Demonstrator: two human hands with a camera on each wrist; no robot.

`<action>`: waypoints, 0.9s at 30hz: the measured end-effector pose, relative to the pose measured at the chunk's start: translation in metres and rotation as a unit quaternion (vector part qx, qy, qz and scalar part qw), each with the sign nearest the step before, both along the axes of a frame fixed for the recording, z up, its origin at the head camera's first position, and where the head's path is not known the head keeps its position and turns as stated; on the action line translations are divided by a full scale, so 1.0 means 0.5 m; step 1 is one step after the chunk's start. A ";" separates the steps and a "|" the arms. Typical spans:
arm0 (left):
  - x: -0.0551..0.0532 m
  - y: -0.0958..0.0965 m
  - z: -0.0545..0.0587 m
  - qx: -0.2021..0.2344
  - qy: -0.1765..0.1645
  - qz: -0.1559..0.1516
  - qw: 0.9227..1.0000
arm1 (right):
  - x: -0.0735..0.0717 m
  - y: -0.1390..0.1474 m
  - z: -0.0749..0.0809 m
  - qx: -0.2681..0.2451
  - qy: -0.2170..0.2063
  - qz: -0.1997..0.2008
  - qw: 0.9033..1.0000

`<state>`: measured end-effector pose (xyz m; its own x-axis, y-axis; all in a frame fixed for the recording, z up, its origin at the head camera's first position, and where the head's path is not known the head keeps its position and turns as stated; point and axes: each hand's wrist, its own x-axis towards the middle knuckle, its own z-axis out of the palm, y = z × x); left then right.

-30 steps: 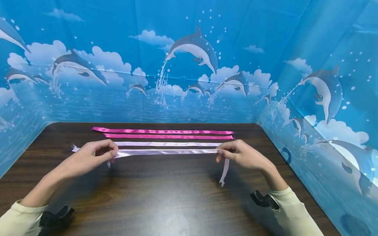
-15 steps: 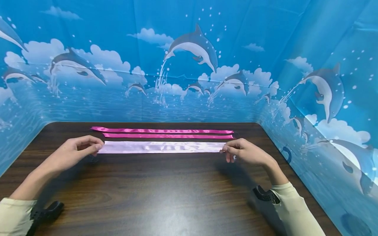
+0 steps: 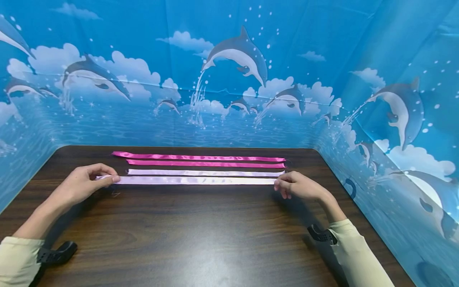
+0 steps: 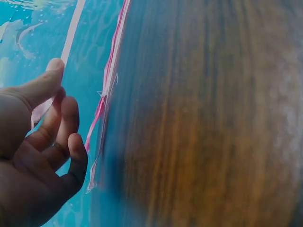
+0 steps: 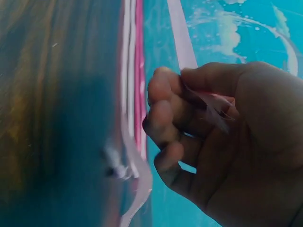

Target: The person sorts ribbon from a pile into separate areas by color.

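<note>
A pale lilac satin ribbon [image 4: 72,33] is stretched straight between my two hands. My left hand [image 3: 86,181] pinches it near one end between thumb and forefinger, its other fingers curved below. At the opposite end my right hand [image 3: 301,185] pinches the same ribbon [image 5: 181,35] with thumb and fingertips, and a frayed tip [image 5: 218,113] sticks out into the palm. Both wrist views show the ribbon raised off the table. Beneath it lie pale ribbons [image 3: 204,173], roughly parallel; in the head view the held ribbon overlaps the front one.
Behind the pale ribbons lie two bright pink ribbons, a rear one [image 3: 201,157] and a nearer one [image 3: 204,164]. The dark wood table [image 3: 201,231] meets a blue dolphin-print curtain [image 3: 215,131] at its back and sides.
My left hand has moved left and slightly back, and my right hand a little right, so the span of ribbon between them is longer. The ribbon now overlaps the front pale one.
</note>
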<state>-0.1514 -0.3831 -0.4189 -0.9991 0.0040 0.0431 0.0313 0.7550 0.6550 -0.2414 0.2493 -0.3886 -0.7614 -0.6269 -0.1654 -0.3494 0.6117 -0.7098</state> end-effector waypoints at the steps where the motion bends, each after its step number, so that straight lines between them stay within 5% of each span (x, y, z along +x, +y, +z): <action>1: 0.000 -0.001 -0.001 0.000 -0.002 -0.001 1.000 | -0.003 0.002 -0.005 0.002 0.007 -0.005 1.000; 11: -0.004 -0.005 -0.015 -0.028 -0.019 -0.024 0.999 | -0.016 0.011 -0.040 0.037 0.020 -0.066 0.997; 27: -0.012 0.014 -0.014 -0.101 0.015 -0.056 0.993 | -0.016 -0.004 -0.064 0.101 0.042 -0.079 0.991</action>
